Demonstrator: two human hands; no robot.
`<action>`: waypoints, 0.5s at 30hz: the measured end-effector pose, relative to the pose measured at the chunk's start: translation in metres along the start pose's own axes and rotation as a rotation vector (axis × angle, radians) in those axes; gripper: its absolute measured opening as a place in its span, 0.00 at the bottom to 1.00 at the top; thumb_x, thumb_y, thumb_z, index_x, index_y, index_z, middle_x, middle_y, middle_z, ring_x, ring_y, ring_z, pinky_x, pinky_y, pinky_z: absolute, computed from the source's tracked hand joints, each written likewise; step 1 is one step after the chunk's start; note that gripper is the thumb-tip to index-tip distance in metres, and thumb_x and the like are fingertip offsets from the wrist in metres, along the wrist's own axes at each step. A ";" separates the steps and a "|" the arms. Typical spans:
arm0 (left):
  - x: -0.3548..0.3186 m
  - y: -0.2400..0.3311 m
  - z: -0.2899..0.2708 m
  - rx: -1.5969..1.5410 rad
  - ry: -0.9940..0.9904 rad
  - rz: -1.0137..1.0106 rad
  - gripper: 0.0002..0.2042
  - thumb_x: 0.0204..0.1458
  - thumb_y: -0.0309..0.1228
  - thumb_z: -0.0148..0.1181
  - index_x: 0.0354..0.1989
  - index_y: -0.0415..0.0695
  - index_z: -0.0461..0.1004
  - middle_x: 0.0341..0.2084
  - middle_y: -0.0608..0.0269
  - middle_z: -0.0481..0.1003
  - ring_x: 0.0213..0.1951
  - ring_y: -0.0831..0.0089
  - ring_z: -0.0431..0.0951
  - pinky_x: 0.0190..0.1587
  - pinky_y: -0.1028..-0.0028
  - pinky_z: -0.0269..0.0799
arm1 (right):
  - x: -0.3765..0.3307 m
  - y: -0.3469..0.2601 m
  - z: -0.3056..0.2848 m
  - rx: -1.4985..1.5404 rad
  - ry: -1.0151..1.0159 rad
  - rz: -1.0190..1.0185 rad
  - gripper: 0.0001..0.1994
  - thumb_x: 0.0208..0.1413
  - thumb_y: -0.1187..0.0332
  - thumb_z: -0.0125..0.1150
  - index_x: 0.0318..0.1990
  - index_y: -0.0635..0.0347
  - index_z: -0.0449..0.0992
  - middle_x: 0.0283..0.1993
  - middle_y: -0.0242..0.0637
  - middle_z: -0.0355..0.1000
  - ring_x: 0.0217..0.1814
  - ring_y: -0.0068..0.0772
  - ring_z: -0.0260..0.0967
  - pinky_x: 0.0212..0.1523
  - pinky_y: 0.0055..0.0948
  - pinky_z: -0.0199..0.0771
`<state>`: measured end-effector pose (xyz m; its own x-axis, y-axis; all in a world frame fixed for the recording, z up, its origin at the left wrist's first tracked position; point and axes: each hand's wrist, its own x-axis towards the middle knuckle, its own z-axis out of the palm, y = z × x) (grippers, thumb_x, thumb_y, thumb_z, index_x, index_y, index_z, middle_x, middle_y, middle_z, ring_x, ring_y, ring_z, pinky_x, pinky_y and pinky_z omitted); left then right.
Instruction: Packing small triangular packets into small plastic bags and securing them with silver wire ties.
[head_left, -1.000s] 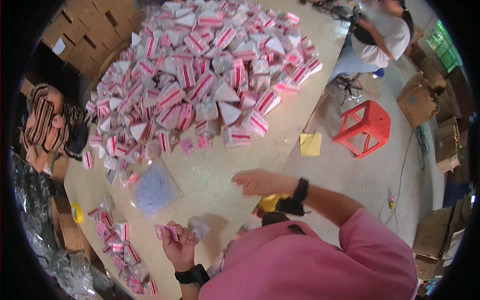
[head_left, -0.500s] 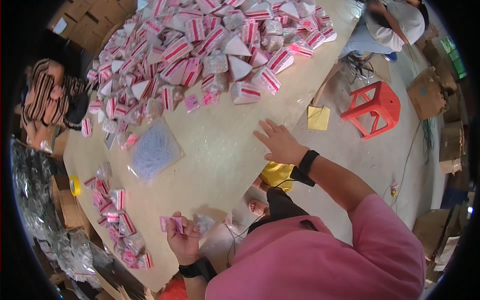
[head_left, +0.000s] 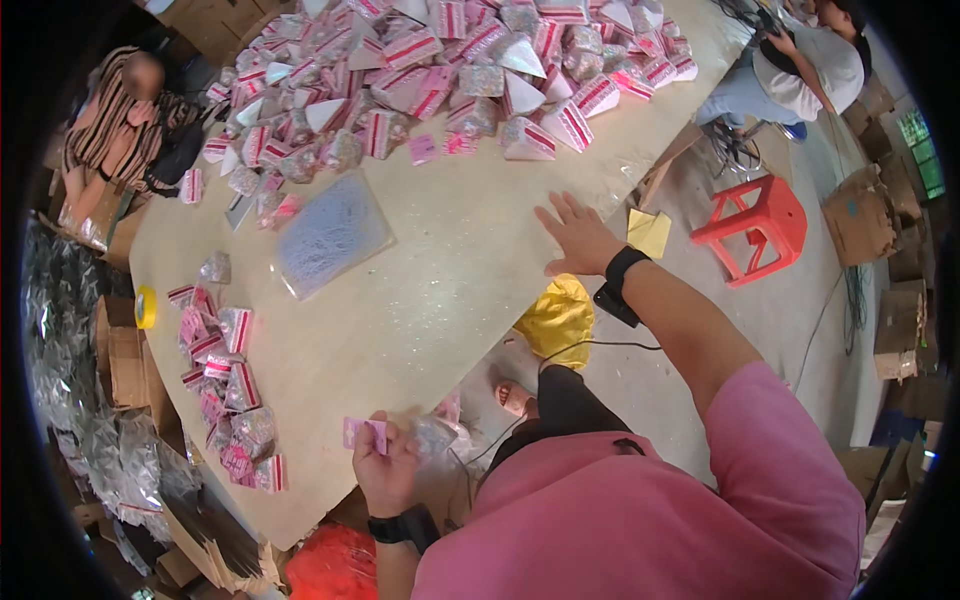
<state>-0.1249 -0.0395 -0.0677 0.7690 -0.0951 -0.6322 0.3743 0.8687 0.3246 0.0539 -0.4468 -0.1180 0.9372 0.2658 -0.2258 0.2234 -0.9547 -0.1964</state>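
My left hand [head_left: 388, 470] sits low in the frame, at the near edge of the surface [head_left: 420, 300], with the fingers pinched around a small pink card [head_left: 364, 433] and a crumpled clear packet [head_left: 432, 436] just beside it. I hold the two close together, tight against my body, so both stay in one grip and my other hand is free. A black band wraps that wrist, and the forearm comes up from the bottom edge.

My right hand [head_left: 578, 238] is stretched out flat above the surface toward the upper middle of the frame, fingers spread and released, gripping nothing. The arm runs long and nearly straight from my pink sleeve, with a black watch at the wrist. It points toward the big pile of pink and white packets [head_left: 440, 70] that fills the top of the frame, the nearest of them lying just ahead of my fingertips but not touching.

A clear bag of thin strips [head_left: 330, 232] lies flat in the middle left, within reach of either hand. A smaller row of finished packets [head_left: 225, 380] lies along the left edge, kept apart from the big pile. A yellow bag [head_left: 558, 318] hangs off the right edge below my forearm, and a red stool [head_left: 752, 228] stands on the floor at the right.
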 end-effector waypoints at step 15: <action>0.012 0.005 -0.015 -0.116 -0.082 0.070 0.14 0.60 0.38 0.45 0.45 0.41 0.69 0.24 0.59 0.70 0.23 0.72 0.65 0.31 0.69 0.67 | 0.010 0.004 0.004 -0.035 -0.072 0.047 0.51 0.36 0.45 0.67 0.68 0.47 0.45 0.72 0.47 0.36 0.73 0.54 0.32 0.64 0.59 0.46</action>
<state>-0.1214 -0.0292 -0.0841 0.8325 -0.0673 -0.5499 0.2594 0.9244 0.2796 0.0634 -0.4475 -0.1253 0.9256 0.2278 -0.3022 0.1896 -0.9702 -0.1505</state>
